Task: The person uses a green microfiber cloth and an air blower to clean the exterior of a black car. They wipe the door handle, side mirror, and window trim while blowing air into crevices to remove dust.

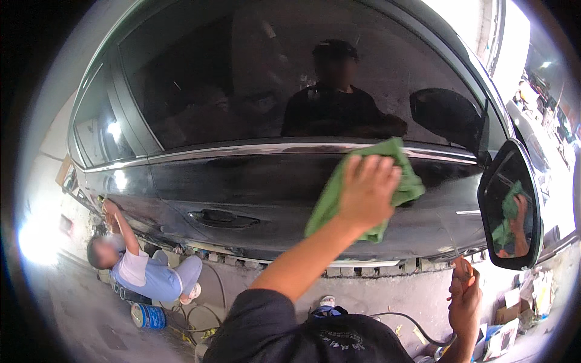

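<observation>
My left hand lies spread on a green cloth, pressing it against the dark car door just below the chrome window trim. At the lower right, my right hand is closed around an orange-handled air blow gun, with a dark hose running off below it. The gun points up toward the lower door. The door handle is left of the cloth, and the side mirror stands to the right, reflecting the cloth and a hand.
At the far left a person crouches by the rear of the car, one hand at its side. A blue bucket and coiled hose are on the floor nearby. Cardboard boxes and papers lie at the lower right.
</observation>
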Tool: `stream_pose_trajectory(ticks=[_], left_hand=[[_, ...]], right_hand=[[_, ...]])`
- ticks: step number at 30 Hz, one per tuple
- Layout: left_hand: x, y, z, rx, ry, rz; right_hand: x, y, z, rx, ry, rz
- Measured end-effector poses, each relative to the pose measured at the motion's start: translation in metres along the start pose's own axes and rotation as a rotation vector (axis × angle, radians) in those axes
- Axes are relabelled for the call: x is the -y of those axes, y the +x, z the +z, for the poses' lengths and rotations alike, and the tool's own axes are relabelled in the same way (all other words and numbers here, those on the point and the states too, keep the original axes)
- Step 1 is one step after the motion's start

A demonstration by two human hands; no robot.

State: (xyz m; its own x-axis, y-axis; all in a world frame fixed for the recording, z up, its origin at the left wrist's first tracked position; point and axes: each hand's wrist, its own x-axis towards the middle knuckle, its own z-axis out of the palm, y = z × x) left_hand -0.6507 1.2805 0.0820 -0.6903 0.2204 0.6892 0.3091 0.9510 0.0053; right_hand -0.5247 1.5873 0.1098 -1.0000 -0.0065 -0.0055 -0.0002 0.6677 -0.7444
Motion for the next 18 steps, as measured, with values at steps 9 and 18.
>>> stream_pose_trajectory(ticks=[9,18], left_hand=[[0.243,-0.164,-0.151,-0.261,0.283,-0.429],[0.186,-0.13,-0.107,-0.29,0.349,-0.257]], right_hand=[[0.051,0.008,0.036,0.152,-0.082,-0.079],[0.022,0.0,0.024,0.021,0.069,-0.071]])
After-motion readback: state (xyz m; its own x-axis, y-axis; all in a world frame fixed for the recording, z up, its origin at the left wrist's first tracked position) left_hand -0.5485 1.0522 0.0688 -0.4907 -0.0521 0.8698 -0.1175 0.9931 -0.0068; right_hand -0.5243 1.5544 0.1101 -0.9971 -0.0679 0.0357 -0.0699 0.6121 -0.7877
